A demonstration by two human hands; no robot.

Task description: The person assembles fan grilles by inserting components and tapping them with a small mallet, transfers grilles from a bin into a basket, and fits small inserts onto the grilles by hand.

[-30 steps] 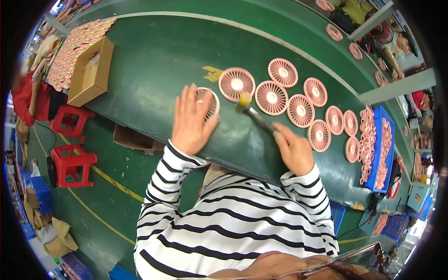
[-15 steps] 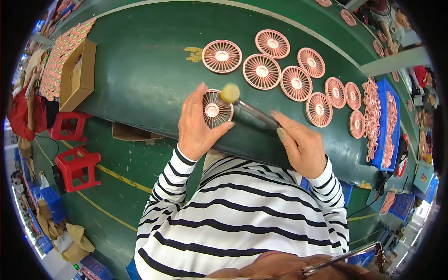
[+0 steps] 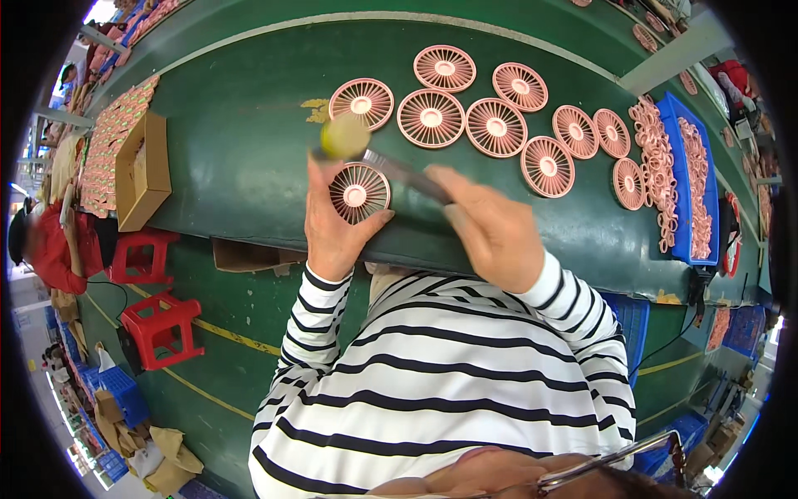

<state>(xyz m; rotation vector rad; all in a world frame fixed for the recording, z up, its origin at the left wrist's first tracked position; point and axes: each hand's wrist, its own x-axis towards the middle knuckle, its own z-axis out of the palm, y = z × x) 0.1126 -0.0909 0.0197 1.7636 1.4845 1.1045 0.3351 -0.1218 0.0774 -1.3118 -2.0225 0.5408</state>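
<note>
My left hand (image 3: 331, 229) grips the rim of a pink round fan grille (image 3: 359, 196) lying flat near the table's front edge, thumb on its lower right side, fingers along its left. The grille has thin spokes around a pale hub. In my right hand (image 3: 496, 229) is the dark handle of a mallet (image 3: 399, 172). Its yellow head, blurred by motion, is over the grille's upper left rim, close to my left fingertips; whether it touches is unclear. Beyond my hands lie several similar grilles (image 3: 431, 118) in a loose group.
Pink rings (image 3: 654, 158) are heaped beside a blue bin (image 3: 670, 129) at the table's right. A cardboard box (image 3: 153, 170) and a sheet of small pink pieces (image 3: 120, 141) occupy the left end. Red stools (image 3: 162, 333) stand on the floor; a person in red (image 3: 62, 249) is at far left.
The mallet head has swung left across the grille, from its upper right side to its upper left rim. My right hand has moved left too. My left hand keeps its grip on the grille.
</note>
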